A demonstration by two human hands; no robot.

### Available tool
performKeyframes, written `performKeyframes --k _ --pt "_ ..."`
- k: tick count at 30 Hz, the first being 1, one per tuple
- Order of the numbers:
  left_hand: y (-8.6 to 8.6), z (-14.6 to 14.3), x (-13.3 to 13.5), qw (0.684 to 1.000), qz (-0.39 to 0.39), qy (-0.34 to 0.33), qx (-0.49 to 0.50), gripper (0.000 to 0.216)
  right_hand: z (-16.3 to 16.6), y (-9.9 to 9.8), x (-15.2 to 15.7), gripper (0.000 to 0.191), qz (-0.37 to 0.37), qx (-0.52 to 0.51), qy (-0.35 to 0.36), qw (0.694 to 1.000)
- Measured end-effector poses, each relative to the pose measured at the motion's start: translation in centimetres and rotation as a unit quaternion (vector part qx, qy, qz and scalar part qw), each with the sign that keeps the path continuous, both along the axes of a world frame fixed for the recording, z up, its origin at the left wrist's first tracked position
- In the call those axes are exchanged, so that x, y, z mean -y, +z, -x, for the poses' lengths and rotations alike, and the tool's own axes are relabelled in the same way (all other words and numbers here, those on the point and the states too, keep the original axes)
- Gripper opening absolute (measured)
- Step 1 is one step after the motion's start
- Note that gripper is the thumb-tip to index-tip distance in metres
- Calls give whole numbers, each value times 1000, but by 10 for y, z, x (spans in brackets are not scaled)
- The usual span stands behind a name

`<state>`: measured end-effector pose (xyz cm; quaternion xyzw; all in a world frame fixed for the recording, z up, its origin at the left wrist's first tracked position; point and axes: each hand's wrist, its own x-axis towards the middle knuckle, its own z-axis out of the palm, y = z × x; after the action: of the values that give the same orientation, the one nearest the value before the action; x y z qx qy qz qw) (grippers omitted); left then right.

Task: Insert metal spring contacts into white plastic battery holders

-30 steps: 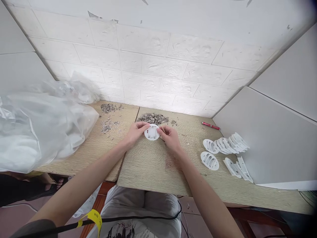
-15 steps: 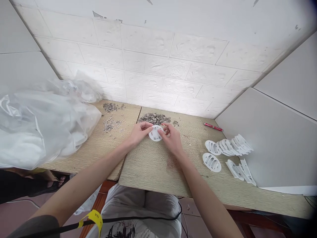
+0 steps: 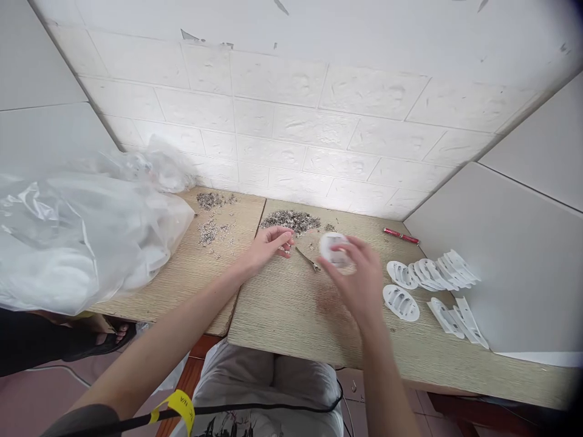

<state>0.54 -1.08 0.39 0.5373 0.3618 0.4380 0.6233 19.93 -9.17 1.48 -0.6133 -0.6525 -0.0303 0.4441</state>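
My right hand (image 3: 357,273) grips a round white plastic disc (image 3: 331,246) by its edge, raised over the table and blurred by motion. My left hand (image 3: 269,247) is near the pile of small metal pieces (image 3: 291,221), its thumb and fingers drawn together. Whatever may be between those fingers is too small to make out. Between the hands lies a thin dark stick-like tool (image 3: 306,258) with a pale tip. To the right, another white disc with slots and metal bits (image 3: 401,302) rests flat below a leaning row of similar discs (image 3: 430,273).
Smaller heaps of metal bits (image 3: 212,232) lie on the left table. A large clear plastic bag (image 3: 91,237) covers the far left. A red pen (image 3: 401,235) lies near the right panel (image 3: 514,261). White brick-patterned wall (image 3: 282,133) closes the back.
My right hand has carried the disc rightward, away from my left hand, which has let go of it. The thin tool now shows on the table. The view has shifted slightly.
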Motion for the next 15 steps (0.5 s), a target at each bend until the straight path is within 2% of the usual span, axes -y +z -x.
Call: performKeyframes --k 3,6,11,15 --pt "-1 2 -2 998 -30 14 -54 31 -38 0 33 38 25 -50 -198 979" --pt "-3 3 -4 990 -85 32 -111 25 -70 -9 56 46 100 -56 -310 944" --pt "6 13 9 954 -230 60 -182 19 -90 -31 63 47 174 -18 -333 926" --pt "28 39 39 917 -309 114 -224 18 -93 -44 62 48 180 15 -327 928"
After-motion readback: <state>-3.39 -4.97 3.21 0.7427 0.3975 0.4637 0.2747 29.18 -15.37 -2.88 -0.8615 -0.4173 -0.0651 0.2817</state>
